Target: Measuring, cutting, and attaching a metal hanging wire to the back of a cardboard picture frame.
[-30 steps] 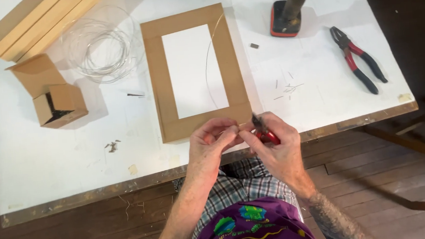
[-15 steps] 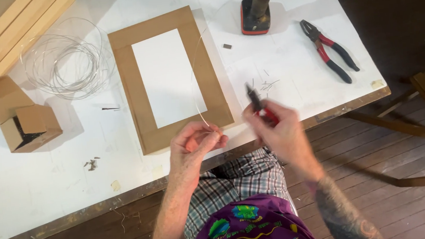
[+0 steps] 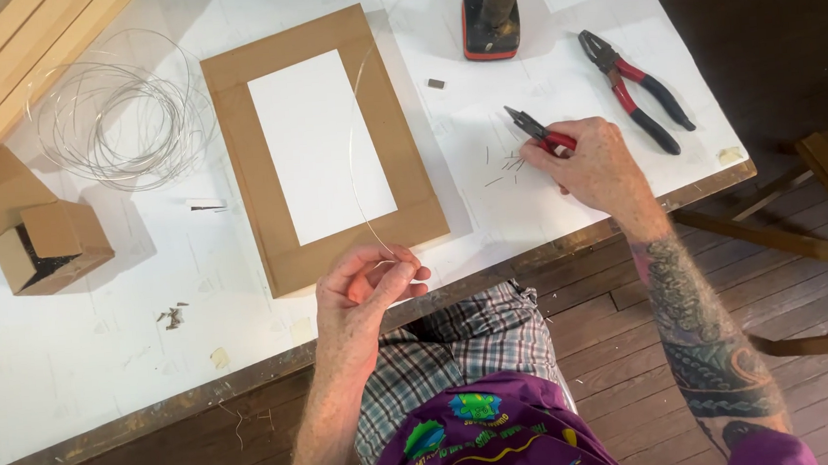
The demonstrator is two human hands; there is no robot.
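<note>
**Thin wire, small pliers, plenty of ways to mess this up**

My left hand (image 3: pixel 365 289) has its grip pinched on the end of a thin wire (image 3: pixel 358 159), right at the near edge of the tabletop (image 3: pixel 73 363). From my fingertips the wire runs up and away in a long loose curve across the brown frame (image 3: pixel 233 138) lying flat in front of me. My right hand (image 3: pixel 596 163) is clenched around the small red-handled pliers (image 3: pixel 538 132), resting on the tabletop with the nose pointing away, next to a scatter of little wire clippings (image 3: pixel 508 165).

What could go wrong, as I see it: the wire is so fine it could slip out of my pinch and spring back, or kink if I bend it too sharply. The free far end could whip around. Those clippings are easy to press a palm into, and I'd guess they could scratch the frame if they got under it.

Containers: just one, the small cardboard box (image 3: pixel 46 244) on the far left, flaps open. Its inside is dark and I can't tell what's in it. A few tiny bits (image 3: pixel 171 317) lie on the tabletop between it and me.

Further out there's a loose wire coil (image 3: pixel 119 117), bigger red-and-black pliers (image 3: pixel 636 100), and a power tool base (image 3: pixel 489 23).
</note>
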